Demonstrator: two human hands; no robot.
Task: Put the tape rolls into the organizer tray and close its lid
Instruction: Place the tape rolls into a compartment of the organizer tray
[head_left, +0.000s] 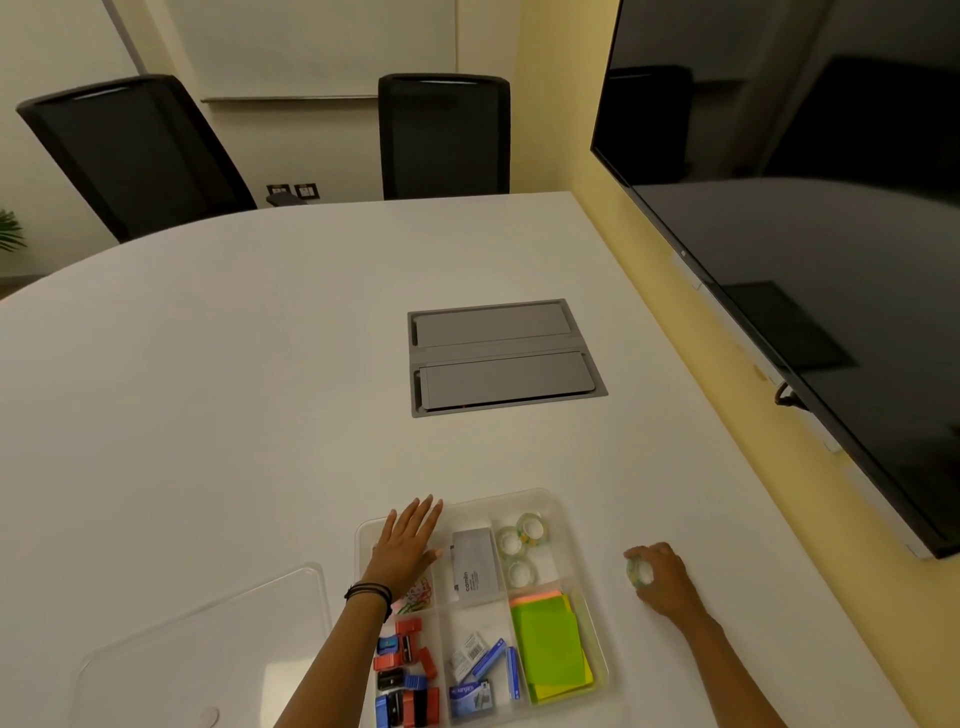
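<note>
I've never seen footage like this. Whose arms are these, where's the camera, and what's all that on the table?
No machine here: these are a person's two bare hands, filmed by one wide-angle camera worn on the head, looking forward and down, so the arms enter from the bottom edge. On the white table sits a clear organizer tray with compartments. Its clear lid lies on the table to the left, so the tray is open. Three tape rolls already lie in its far right compartment; others hold green sticky notes, a grey box and small coloured items. The left hand rests flat, fingers straight, on the tray's far left corner. The right hand, on the table right of the tray, has its fingers curled round another tape roll.
</note>
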